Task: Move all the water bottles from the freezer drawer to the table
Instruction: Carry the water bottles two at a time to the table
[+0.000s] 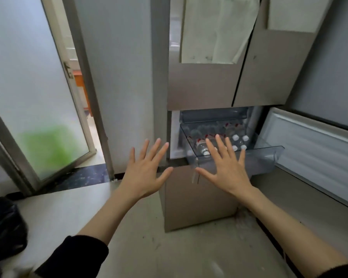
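Frosted door (34,87) left — black bag (4,227) beside

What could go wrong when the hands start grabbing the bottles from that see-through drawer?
1. The water bottles are packed tight in the freezer drawer, so pulling one could knock over its neighbours.
2. One bottle lies on its side near the front edge and might roll out.
3. The open freezer door juts out beside the right hand; an arm could bump it. The left hand holds nothing yet.
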The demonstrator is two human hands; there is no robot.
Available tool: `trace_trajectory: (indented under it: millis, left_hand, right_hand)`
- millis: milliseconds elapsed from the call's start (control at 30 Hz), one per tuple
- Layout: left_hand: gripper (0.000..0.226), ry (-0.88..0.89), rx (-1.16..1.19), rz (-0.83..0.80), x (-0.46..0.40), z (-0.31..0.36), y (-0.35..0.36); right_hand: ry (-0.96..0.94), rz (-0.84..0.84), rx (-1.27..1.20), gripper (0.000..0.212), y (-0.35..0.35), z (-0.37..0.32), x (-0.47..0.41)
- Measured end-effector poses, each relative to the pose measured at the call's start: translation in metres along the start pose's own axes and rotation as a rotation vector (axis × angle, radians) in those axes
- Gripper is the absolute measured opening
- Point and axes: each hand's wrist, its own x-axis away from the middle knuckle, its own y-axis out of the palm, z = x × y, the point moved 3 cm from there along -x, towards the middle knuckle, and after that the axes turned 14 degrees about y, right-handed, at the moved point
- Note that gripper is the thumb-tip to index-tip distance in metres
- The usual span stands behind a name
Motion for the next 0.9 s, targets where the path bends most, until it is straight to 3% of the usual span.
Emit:
trace_trajectory:
  millis: [300, 667, 800, 900]
  left_hand:
    - [0.068, 0.122, 0.166, -0.039, -0.162, 0.014, 0.079]
    - [0.066, 0.215, 0.294, -0.198, -0.305, 0.058, 0.158]
    - [0.069, 0.170, 0.350, -0.236, -0.357, 0.072, 0.193]
    - [0.069, 0.012, 0.547, -0.234, -0.394, 0.086, 0.219]
  right_hand:
    - [0.172, -0.023, 0.000, 0.086, 0.036, 0.085, -0.116]
    - [0.284, -0.064, -0.080, 0.079, 0.071, 0.192, -0.226]
    - [0.257, -0.108, -0.282, 0.072, 0.088, 0.233, -0.283]
    - [0.281, -0.191, -0.424, 0.062, 0.111, 0.261, -0.319]
